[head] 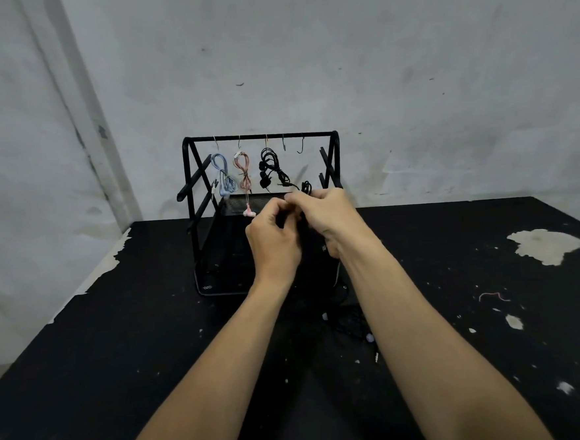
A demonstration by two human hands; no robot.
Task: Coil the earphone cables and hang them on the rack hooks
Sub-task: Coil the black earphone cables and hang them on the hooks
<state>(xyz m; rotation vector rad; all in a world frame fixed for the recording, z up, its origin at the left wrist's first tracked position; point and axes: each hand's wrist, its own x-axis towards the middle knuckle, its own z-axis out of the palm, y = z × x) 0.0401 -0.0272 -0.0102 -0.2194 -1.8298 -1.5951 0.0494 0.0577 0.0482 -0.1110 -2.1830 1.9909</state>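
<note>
Your right hand [329,217] and left hand [273,241] both pinch the black cable [306,186]; keep loops tight, then hang it on a free hook [283,144].

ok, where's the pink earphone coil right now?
Head view: the pink earphone coil hangs on the rack's second hook from the left, between the blue coil and the black coil.

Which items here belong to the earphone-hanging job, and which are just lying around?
Part of the job:
- black rack with hooks
- blue earphones, pink earphones and black earphones, already hung
- black cable held by left hand and right hand
- earphones on the table, uncoiled

Lying about:
- pinkish string scrap
</note>
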